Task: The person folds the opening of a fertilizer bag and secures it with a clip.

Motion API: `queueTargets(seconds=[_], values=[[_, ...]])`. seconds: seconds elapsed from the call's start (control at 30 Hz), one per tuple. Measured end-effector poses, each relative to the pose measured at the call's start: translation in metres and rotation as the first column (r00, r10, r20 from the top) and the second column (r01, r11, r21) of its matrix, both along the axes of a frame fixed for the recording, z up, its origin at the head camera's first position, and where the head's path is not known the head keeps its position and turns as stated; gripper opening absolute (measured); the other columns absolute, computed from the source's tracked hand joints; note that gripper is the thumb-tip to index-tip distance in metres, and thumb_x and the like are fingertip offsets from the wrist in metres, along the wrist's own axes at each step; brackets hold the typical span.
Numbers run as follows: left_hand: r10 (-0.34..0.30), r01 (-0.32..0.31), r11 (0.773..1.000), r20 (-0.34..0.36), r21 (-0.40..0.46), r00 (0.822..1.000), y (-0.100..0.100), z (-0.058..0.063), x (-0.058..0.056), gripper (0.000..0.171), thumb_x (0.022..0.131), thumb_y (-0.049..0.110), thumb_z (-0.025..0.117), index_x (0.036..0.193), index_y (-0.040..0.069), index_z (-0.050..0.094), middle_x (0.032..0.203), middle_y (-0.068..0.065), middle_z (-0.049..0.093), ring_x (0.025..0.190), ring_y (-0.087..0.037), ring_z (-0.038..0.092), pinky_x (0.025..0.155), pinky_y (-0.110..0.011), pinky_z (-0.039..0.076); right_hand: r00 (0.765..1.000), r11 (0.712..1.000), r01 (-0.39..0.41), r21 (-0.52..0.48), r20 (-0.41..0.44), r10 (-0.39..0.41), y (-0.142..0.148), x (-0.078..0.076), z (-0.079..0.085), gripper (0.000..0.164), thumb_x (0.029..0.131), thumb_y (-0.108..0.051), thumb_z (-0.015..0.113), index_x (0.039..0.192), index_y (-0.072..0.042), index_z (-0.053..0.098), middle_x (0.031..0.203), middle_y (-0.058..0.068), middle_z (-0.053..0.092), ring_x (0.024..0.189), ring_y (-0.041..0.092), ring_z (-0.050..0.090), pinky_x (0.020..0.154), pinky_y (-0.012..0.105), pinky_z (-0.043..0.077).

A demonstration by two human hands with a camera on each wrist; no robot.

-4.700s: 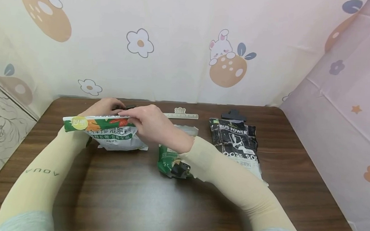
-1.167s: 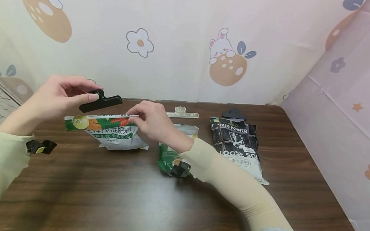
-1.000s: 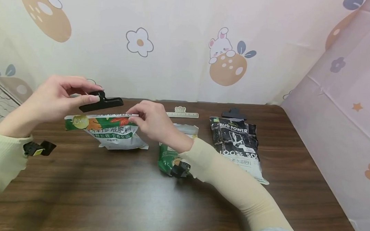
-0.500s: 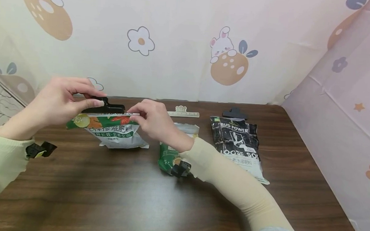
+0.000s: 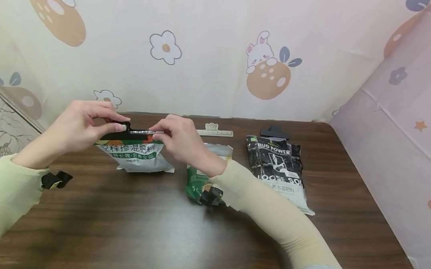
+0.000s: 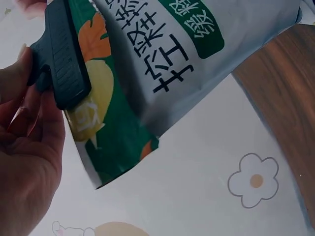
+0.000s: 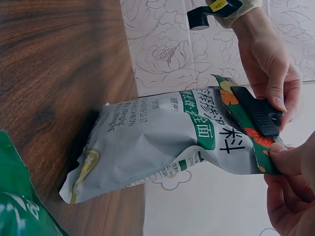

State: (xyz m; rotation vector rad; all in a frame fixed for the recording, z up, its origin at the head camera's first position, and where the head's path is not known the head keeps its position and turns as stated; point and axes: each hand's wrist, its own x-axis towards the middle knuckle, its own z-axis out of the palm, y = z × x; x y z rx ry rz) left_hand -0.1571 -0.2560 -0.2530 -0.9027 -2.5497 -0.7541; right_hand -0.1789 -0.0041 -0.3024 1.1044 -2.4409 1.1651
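At ten o'clock of the desk (image 5: pixel 160 236), the white bag (image 5: pixel 140 161) is sitting; the left grip (image 5: pixel 87 125) is pinching a black clip (image 5: pixel 125 136) over its folded top, the right grip (image 5: pixel 180 142) is pinching the three o'clock end.

Matt plastic clip (image 7: pixel 256 112), smooth plastic pouch (image 7: pixel 147 142), glossy wood-grain tabletop (image 5: pixel 160 232)
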Motion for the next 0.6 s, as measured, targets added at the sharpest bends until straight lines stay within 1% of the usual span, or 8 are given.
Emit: queueTargets(seconds=[0.17, 0.3, 0.4, 0.5, 0.6], values=[[-0.009, 0.008, 0.999, 0.038, 0.032, 0.999, -0.001, -0.003, 0.0, 0.028, 0.079, -0.001, 0.082, 0.102, 0.015, 0.079, 0.086, 0.009, 0.065, 0.069, -0.006, 0.047, 0.06, -0.021, 0.036, 1.0, 1.0, 0.007, 0.01, 0.014, -0.008, 0.002, 0.0, 0.001, 0.013, 0.088, -0.01, 0.077, 0.101, -0.01, 0.077, 0.087, -0.002, 0.066, 0.074, 0.008, 0.054, 0.066, 0.019, 0.044], [-0.02, 0.017, 0.999, 0.078, 0.03, 0.997, -0.004, -0.003, 0.0, 0.031, 0.08, 0.0, 0.082, 0.106, 0.016, 0.077, 0.09, 0.01, 0.066, 0.078, -0.006, 0.051, 0.068, -0.02, 0.037, 1.0, 1.0, -0.002, 0.008, 0.031, 0.002, 0.001, -0.001, 0.001, 0.014, 0.089, -0.009, 0.076, 0.103, -0.009, 0.076, 0.088, -0.002, 0.064, 0.076, 0.008, 0.056, 0.069, 0.017, 0.046], [-0.02, 0.017, 1.0, 0.103, 0.023, 0.994, -0.008, -0.004, -0.001, 0.031, 0.081, 0.002, 0.082, 0.108, 0.017, 0.076, 0.095, 0.011, 0.066, 0.085, -0.006, 0.053, 0.074, -0.019, 0.037, 0.999, 1.0, -0.018, -0.012, 0.042, 0.019, 0.001, -0.002, 0.0, 0.013, 0.09, -0.008, 0.075, 0.103, -0.009, 0.076, 0.089, -0.001, 0.063, 0.077, 0.008, 0.057, 0.07, 0.015, 0.047], [-0.021, 0.016, 0.999, 0.13, 0.038, 0.991, -0.011, -0.006, -0.003, 0.031, 0.083, 0.003, 0.08, 0.11, 0.017, 0.075, 0.099, 0.01, 0.067, 0.086, -0.006, 0.057, 0.073, -0.018, 0.04, 0.998, 0.999, -0.026, -0.024, 0.051, 0.028, 0.0, -0.003, -0.003, 0.014, 0.091, -0.008, 0.074, 0.104, -0.008, 0.075, 0.091, -0.001, 0.063, 0.076, 0.007, 0.057, 0.07, 0.016, 0.047], [-0.006, -0.01, 0.996, 0.181, 0.088, 0.983, -0.013, -0.009, -0.003, 0.034, 0.083, 0.001, 0.08, 0.114, 0.016, 0.074, 0.1, 0.007, 0.069, 0.082, -0.005, 0.063, 0.07, -0.014, 0.044, 0.995, 0.999, -0.03, -0.015, 0.092, 0.031, 0.0, -0.004, -0.005, 0.017, 0.092, -0.011, 0.073, 0.109, -0.008, 0.072, 0.094, 0.0, 0.065, 0.076, 0.007, 0.058, 0.071, 0.017, 0.048]])
